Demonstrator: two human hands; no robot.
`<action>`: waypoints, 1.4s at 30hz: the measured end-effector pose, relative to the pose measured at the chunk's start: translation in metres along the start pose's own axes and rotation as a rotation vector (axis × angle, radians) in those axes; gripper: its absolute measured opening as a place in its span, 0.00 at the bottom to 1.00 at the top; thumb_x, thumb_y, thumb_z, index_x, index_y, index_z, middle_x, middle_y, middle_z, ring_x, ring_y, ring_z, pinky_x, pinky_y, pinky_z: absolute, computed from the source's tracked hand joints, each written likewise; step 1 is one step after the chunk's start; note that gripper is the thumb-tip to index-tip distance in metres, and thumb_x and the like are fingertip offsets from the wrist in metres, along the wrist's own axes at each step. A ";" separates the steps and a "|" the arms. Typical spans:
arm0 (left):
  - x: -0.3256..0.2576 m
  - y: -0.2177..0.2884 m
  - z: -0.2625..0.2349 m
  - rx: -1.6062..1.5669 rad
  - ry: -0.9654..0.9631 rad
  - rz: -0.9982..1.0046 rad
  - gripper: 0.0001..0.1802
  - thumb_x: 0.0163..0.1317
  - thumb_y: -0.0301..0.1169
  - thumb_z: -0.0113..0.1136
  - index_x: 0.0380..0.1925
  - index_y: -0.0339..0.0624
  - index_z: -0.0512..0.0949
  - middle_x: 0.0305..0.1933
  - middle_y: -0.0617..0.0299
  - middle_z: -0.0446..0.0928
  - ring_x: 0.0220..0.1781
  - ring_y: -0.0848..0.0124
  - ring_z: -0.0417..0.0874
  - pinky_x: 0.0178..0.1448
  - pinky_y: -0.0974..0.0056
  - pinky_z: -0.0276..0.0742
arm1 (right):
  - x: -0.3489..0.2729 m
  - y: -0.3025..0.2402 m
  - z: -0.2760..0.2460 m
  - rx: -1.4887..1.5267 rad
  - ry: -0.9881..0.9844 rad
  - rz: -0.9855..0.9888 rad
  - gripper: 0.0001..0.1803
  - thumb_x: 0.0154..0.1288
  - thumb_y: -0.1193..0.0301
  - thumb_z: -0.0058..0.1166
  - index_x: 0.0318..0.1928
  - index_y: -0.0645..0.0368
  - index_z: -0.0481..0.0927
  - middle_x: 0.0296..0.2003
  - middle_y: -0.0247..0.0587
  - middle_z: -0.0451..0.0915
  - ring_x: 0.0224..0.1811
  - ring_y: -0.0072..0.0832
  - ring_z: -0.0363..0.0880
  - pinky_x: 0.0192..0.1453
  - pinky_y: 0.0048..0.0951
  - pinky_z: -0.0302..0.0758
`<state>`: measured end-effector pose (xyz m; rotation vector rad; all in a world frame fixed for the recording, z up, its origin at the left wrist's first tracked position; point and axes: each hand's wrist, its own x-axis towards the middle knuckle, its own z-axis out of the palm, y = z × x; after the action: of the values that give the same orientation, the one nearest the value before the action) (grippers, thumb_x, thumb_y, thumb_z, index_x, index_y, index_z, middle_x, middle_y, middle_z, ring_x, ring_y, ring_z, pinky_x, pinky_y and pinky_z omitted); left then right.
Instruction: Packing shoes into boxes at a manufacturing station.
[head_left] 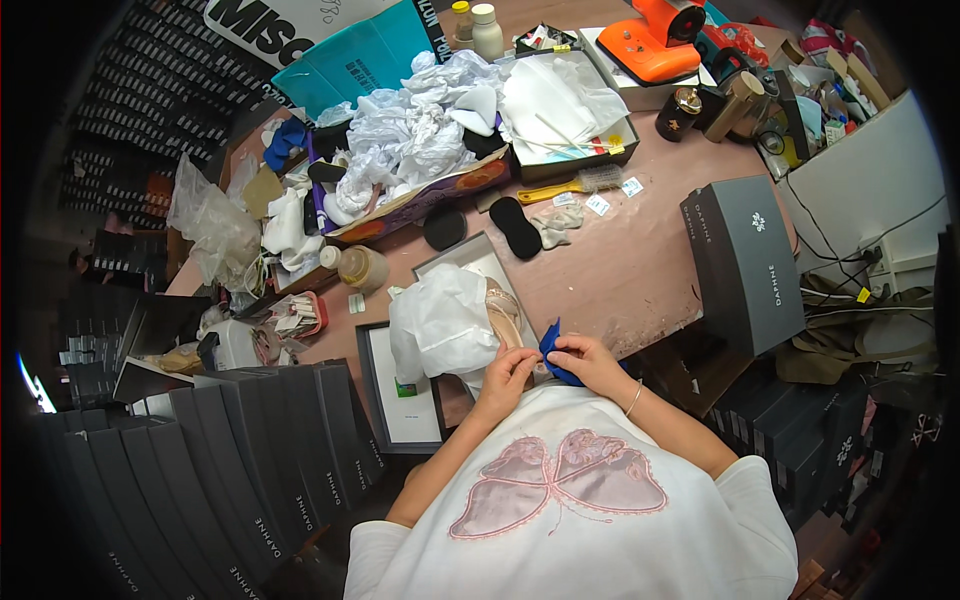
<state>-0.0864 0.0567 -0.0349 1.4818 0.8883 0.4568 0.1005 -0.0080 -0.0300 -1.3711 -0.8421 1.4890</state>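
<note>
The beige shoe (503,318) is placed at the near edge of the tabletop (600,290), directly in front of the body, probably so that both hands can be brought to it with the elbows bent. Its far part is left uncovered, while white tissue paper (440,320) is bunched along its left side, perhaps so that the surface is kept from rubbing. At the lower left, a shallow grey tray (410,418) with a white inside is set just beside the paper, seemingly for easy reach. A yellow-handled brush (560,189) and a black pad (518,229) are laid farther back, where the near working space is not taken up by them. By the right hand (594,366), a blue cloth (551,341) is held close to the near end of the shoe, gathered rather than spread, which is likely done for finer control. The right fingers are closed in a narrow pinch on the cloth, with its loose folds left showing above and below the fingertips. By the left hand (508,380), the near end of the shoe is approached; its fingers are bent and narrowly spaced, but whether they are fully closed, and on what, cannot be told.
</note>
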 end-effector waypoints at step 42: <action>-0.005 0.008 -0.003 0.329 0.033 0.176 0.04 0.58 0.24 0.58 0.32 0.37 0.79 0.31 0.59 0.78 0.35 0.64 0.79 0.73 0.46 0.48 | 0.007 0.008 0.006 -0.045 -0.124 0.055 0.04 0.63 0.75 0.58 0.37 0.62 0.78 0.30 0.29 0.78 0.31 0.13 0.73 0.36 0.16 0.72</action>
<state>-0.0893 0.0555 -0.0260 1.8684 0.8933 0.4813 0.0933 -0.0032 -0.0390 -1.3554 -0.9271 1.6190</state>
